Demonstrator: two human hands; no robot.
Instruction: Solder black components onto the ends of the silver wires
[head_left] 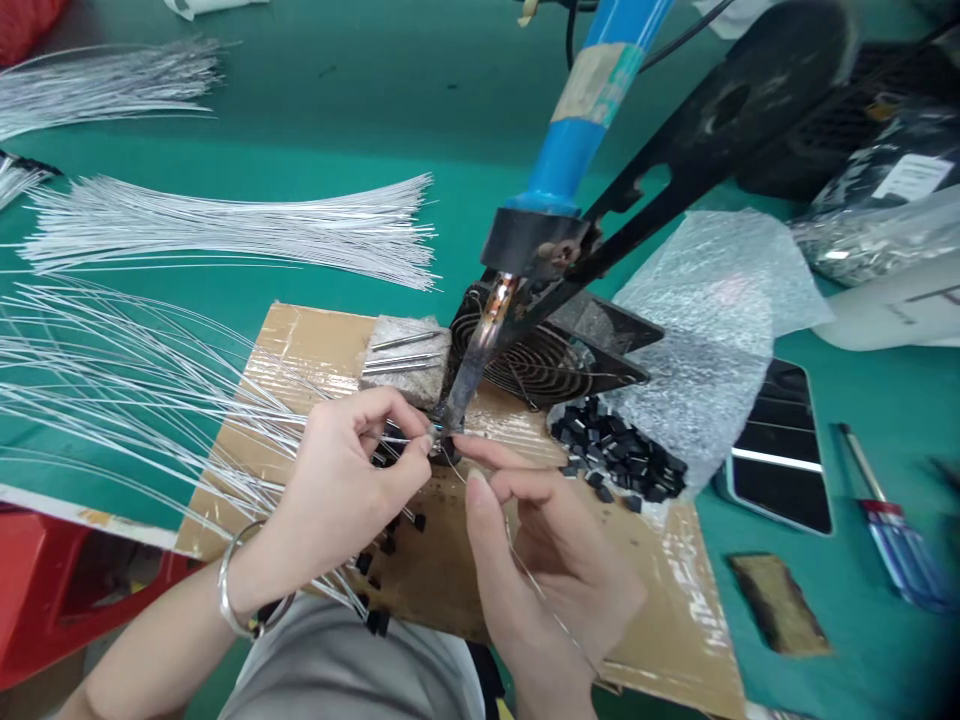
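My left hand (352, 470) is pinched shut on a thin white wire and a small black part, held at the tip of a blue-handled soldering iron (480, 350) fixed in a black stand. My right hand (540, 540) pinches a strand of solder wire (540, 590) and feeds its end to the same tip. Both hands work over a taped cardboard sheet (675, 570). A fan of white wires (150, 400) trails left from my left hand, with small black parts on their ends.
A pile of small black components (622, 460) lies on bubble wrap (720, 300). A small fan (540, 365) and a stone block (405, 355) sit behind the tip. White wire bundles (225, 225) lie left. Right: a phone (784, 450), a screwdriver (892, 540), a brown sponge (780, 605).
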